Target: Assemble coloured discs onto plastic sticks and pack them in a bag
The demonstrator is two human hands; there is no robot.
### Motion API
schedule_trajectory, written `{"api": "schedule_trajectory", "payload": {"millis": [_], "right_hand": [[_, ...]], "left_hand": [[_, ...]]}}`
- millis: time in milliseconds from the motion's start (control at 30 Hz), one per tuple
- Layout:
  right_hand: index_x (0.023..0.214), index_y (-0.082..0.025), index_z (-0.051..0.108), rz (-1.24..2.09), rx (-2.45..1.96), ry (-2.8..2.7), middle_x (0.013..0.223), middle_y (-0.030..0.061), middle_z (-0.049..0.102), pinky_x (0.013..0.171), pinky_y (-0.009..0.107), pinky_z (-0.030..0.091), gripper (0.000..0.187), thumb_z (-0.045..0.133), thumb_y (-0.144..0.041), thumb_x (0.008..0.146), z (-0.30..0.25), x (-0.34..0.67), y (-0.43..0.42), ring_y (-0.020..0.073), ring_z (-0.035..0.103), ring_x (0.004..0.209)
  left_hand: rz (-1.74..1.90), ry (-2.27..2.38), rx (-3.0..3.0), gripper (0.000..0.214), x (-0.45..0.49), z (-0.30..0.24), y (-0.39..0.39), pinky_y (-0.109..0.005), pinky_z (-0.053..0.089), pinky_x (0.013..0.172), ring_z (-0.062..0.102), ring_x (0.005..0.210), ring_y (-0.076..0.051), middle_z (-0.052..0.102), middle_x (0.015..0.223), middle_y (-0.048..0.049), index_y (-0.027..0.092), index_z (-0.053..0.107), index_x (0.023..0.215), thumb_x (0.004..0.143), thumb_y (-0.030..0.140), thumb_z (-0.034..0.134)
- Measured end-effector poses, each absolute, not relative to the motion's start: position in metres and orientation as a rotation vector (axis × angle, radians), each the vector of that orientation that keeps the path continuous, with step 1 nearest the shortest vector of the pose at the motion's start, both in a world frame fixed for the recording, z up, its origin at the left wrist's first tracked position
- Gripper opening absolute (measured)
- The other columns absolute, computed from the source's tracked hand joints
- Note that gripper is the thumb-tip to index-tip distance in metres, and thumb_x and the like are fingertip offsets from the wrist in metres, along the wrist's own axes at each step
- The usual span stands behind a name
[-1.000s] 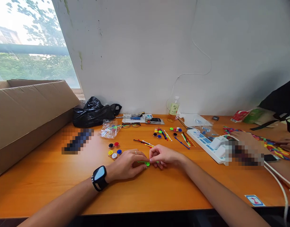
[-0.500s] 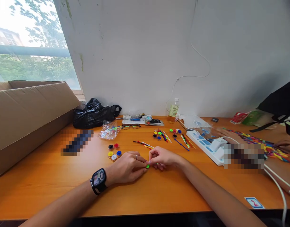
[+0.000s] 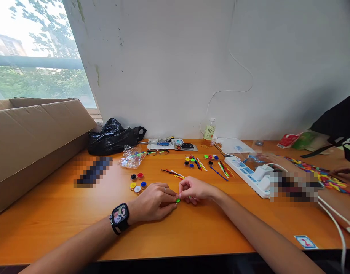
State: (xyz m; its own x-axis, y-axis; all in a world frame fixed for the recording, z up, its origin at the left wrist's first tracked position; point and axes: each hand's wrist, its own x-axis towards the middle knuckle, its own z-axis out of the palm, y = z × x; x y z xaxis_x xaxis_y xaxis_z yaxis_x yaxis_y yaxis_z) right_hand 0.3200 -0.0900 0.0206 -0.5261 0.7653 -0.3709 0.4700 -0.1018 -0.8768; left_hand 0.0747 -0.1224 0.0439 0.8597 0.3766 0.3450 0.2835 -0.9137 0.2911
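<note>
My left hand, with a ring and a watch on the wrist, rests on the table, its fingers closed on a small green disc. Against that disc's right edge, my right hand has thumb and forefinger pinched together; what lies between them is too small to make out. Beyond my left hand sit several small round pieces with clear bases, among them a white one, a blue one and a red one. Thin coloured sticks lie just past my right hand.
More discs and sticks lie farther back, near a bottle. A white power strip with cables stands right. Another person's arm reaches in by colourful strips. A cardboard box and black bag are left.
My hands hold nearly the same pose at the green disc. At the right, the other person's hand and arm have shifted slightly near the clear bag. The view has moved a little.
</note>
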Motion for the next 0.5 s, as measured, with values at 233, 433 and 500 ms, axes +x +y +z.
{"api": "schedule_trajectory", "payload": {"millis": [233, 433, 500], "right_hand": [[0.074, -0.017, 0.063, 1.681, -1.373, -1.917, 0.058, -0.0035, 0.066, 0.034, 0.016, 0.039, 0.027, 0.08, -0.038, 0.072, 0.016, 0.32, -0.088, 0.0081, 0.056, 0.039], [0.076, -0.017, 0.062, 1.645, -1.37, -1.949, 0.059, -0.0037, 0.066, 0.035, 0.015, 0.038, 0.024, 0.076, -0.036, 0.076, 0.014, 0.321, -0.088, 0.0078, 0.056, 0.039], [0.079, -0.017, 0.063, 1.635, -1.348, -1.974, 0.06, -0.004, 0.065, 0.036, 0.015, 0.038, 0.023, 0.076, -0.036, 0.078, 0.018, 0.322, -0.09, 0.0079, 0.057, 0.04]], "left_hand": [[0.614, 0.503, 2.747, 0.025, 0.074, 0.042, -0.121, -0.032, 0.042, 0.071, 0.061, 0.076, -0.019, 0.074, 0.091, -0.0065, 0.021, 0.068, 0.08, 0.101, 0.022, 0.054], [0.666, 0.532, 2.746, 0.024, 0.077, 0.035, -0.121, -0.03, 0.044, 0.073, 0.063, 0.078, -0.019, 0.073, 0.087, -0.0065, 0.021, 0.071, 0.087, 0.102, 0.021, 0.052], [0.684, 0.558, 2.75, 0.019, 0.077, 0.032, -0.12, -0.03, 0.044, 0.073, 0.063, 0.078, -0.019, 0.072, 0.086, -0.0059, 0.021, 0.072, 0.092, 0.101, 0.022, 0.054]]}}
